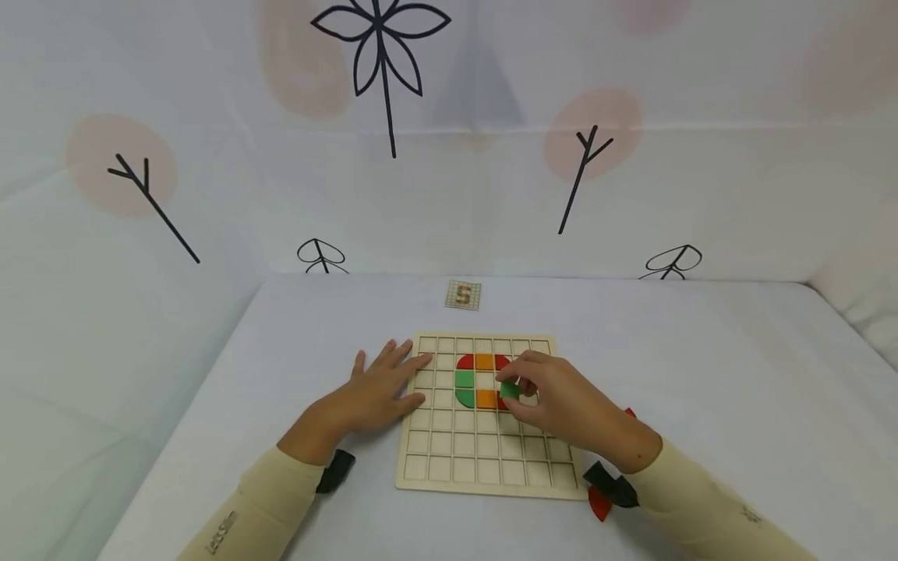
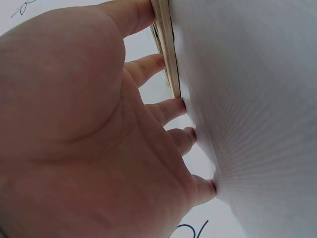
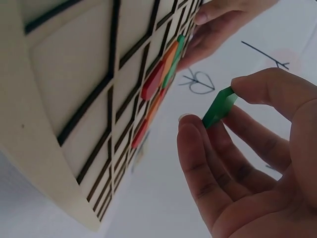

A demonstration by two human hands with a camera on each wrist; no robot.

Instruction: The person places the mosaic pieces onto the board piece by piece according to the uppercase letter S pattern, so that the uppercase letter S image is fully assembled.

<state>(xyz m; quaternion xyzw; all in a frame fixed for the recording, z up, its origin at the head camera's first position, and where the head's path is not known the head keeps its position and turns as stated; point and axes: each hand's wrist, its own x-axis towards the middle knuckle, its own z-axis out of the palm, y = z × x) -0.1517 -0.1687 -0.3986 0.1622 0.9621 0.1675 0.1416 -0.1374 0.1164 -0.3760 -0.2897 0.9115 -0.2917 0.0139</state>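
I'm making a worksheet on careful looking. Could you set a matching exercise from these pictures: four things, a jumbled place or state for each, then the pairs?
1. Left hand
2. Right hand
3. Small card
4. Grid board

A. Lies beyond the board's far edge
B. Bears orange squares
C. Fingers spread, touching the board's left side
D. Pinches a green piece

Pairs: 1-C, 2-D, 3-A, 4-B

Worktop [image 1: 744,389]: white, cloth-like surface, pale throughout; far edge straight, near edge out of view. Lying flat on it, somewhat nearer the left edge than the right: square wooden grid board [image 1: 464,468]. Small patterned card [image 1: 463,295] just inside the far edge. On the board's right-edge side, red pieces [image 1: 600,508], partly hidden.
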